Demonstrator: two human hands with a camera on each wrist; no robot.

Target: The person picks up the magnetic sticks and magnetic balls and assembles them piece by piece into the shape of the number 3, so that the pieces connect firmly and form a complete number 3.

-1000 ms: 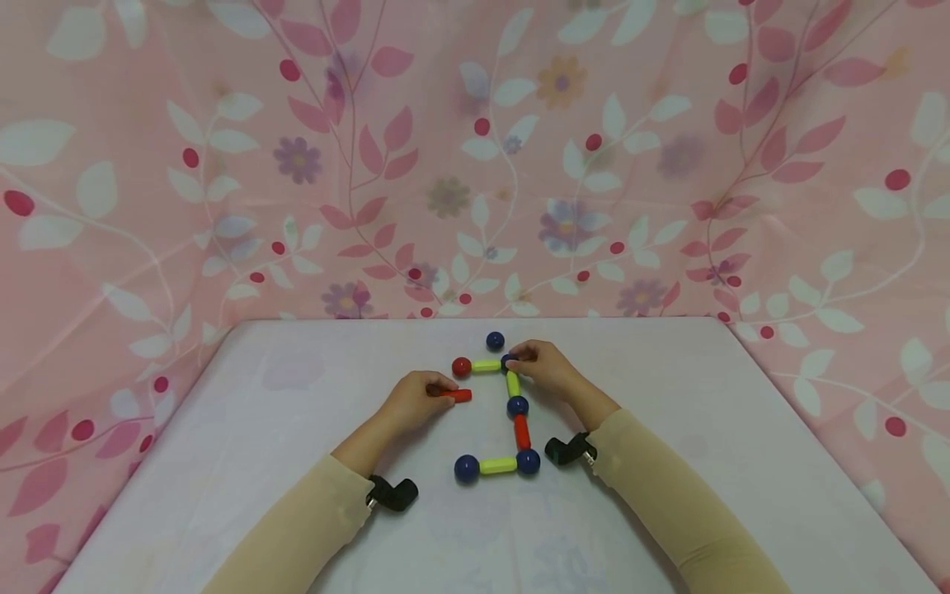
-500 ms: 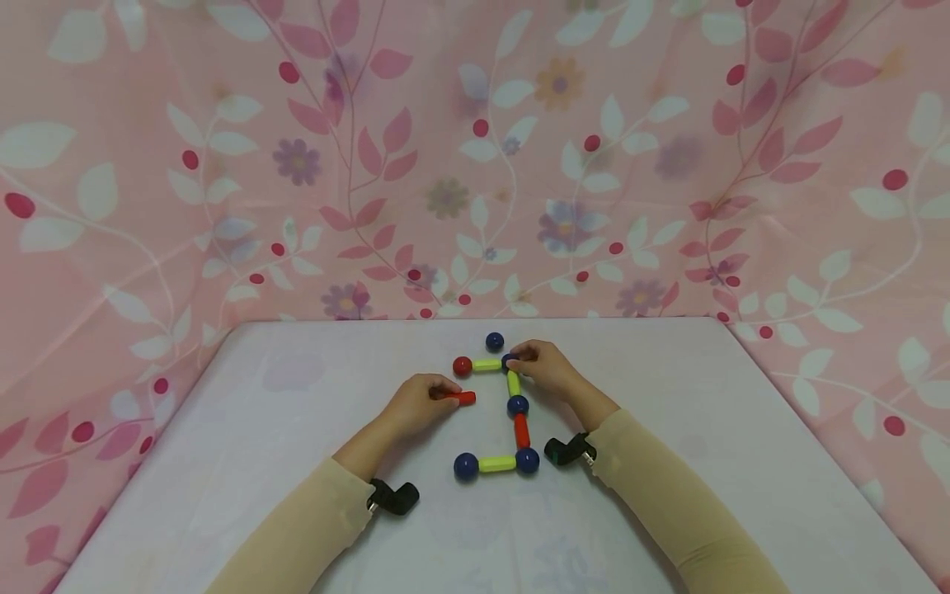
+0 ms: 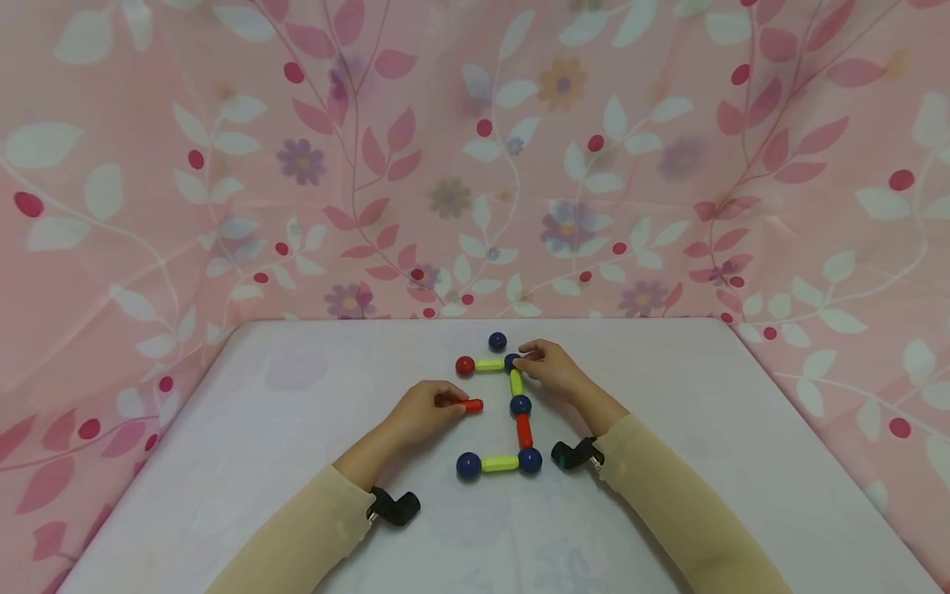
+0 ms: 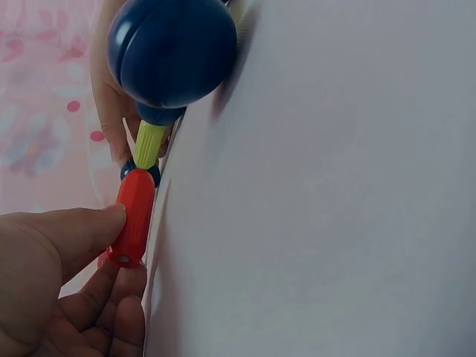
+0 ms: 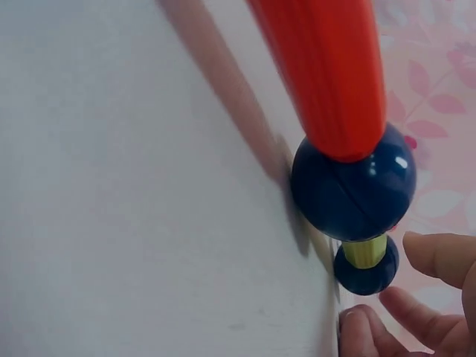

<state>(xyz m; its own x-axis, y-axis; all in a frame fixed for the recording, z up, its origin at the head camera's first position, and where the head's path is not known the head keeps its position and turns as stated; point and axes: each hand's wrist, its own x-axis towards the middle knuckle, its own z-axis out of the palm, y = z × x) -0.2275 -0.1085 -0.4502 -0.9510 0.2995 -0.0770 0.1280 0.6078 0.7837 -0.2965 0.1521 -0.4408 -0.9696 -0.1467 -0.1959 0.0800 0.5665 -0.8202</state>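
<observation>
My left hand (image 3: 429,410) pinches a red magnetic rod (image 3: 473,405) between thumb and fingers, left of the chain. In the left wrist view the thumb presses this rod's side. The chain of balls and rods lies on the table: red ball (image 3: 464,365), yellow-green rod (image 3: 490,364), blue corner ball (image 3: 510,361), then a rod, a blue ball (image 3: 520,405), a red rod (image 3: 524,431) and a front blue ball (image 3: 530,460). My right hand (image 3: 552,367) is at the corner ball, fingers loosely spread; the right wrist view shows its thumb apart from the ball (image 5: 366,271).
A loose blue ball (image 3: 497,341) lies behind the chain. At the front, a yellow-green rod (image 3: 500,464) joins the chain to another blue ball (image 3: 468,466). The white table (image 3: 312,363) ends against a pink floral cloth (image 3: 460,165).
My left hand has moved right and slightly nearer with the red rod. The right hand's fingers have loosened from the corner ball. The chain looks unchanged.
</observation>
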